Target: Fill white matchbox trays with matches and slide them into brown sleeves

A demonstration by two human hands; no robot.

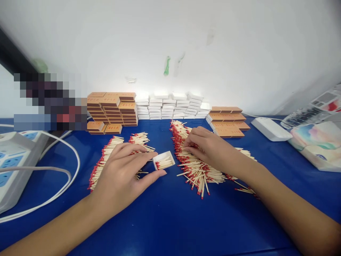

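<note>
My left hand [125, 167] grips a small white matchbox tray [170, 155] between thumb and fingers, just above the blue table. A few red-tipped matches lie along the near side of the tray's inside. Over the large pile of matches [198, 176] at the centre right, my right hand [202, 142] has its fingers bent together and pointing down into the pile. Whether matches are between those fingertips is hidden. More loose matches [109, 151] lie in a pile behind and left of my left hand, partly covered by it.
Stacked orange matchboxes [112, 106] stand against the wall at left, white trays [162, 106] in the middle, and further orange matchboxes [226, 122] at right. White power strips [16, 163] and cables occupy the left. A white adapter [271, 128], tissue pack [317, 145] and plastic bottle [306, 115] lie right.
</note>
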